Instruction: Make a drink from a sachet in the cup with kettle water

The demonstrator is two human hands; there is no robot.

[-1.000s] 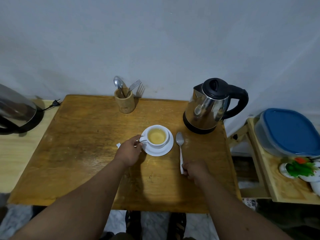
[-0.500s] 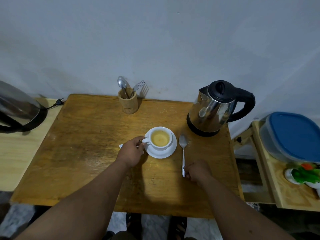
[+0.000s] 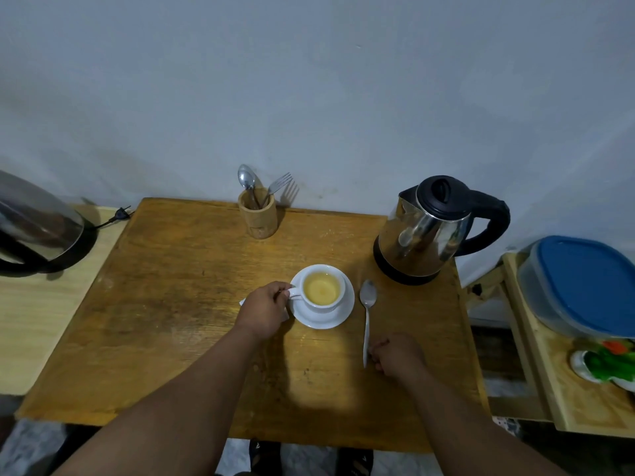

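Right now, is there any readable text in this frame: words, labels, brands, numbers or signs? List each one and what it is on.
None can be read.
The kettle: bare steel and black plastic, no visible label.
The cup, saucer and spoon: plain.
The white scrap under the left hand: mostly hidden, no print legible.
The blue-lidded container: no markings show.

A white scrap (image 3: 243, 301) lies mostly hidden under the left hand (image 3: 263, 312). The left edge cuts off a second kettle (image 3: 34, 228); the right edge, a blue-lidded tub (image 3: 584, 283).
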